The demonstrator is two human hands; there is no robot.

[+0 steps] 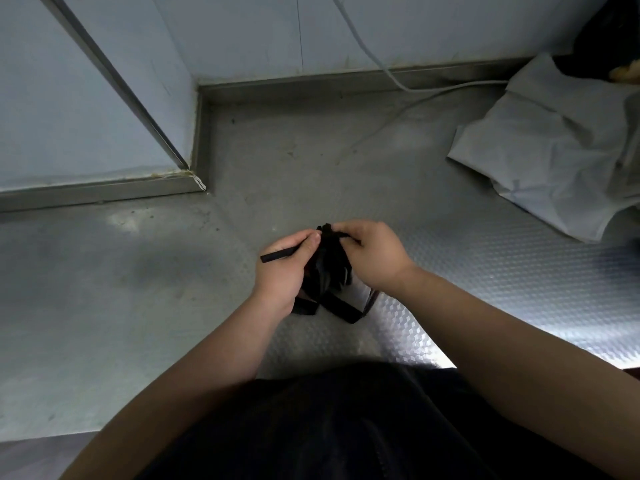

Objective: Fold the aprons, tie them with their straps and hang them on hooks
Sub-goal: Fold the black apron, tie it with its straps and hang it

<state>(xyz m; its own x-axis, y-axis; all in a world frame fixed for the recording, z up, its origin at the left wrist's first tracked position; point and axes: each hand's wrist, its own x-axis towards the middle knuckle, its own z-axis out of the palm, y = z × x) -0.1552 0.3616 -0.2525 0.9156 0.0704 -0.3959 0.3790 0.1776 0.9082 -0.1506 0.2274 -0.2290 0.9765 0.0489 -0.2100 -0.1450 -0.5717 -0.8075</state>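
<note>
The apron (330, 268) is resting on the counter (138, 306) between the left hand (282, 268) and right hand (372, 252), a cloth (540, 150) lying behind, rightward

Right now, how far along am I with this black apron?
Folding looks done: the black apron is a tight bundle. Tying is in hand: left hand grips the strap, right hand pinches the bundle's top. Hanging remains; no hook is in view.

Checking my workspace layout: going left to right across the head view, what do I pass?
From the left: diagonal metal wall trim, left hand gripping a black strap, black bundled apron, right hand, crumpled white cloth.
</note>
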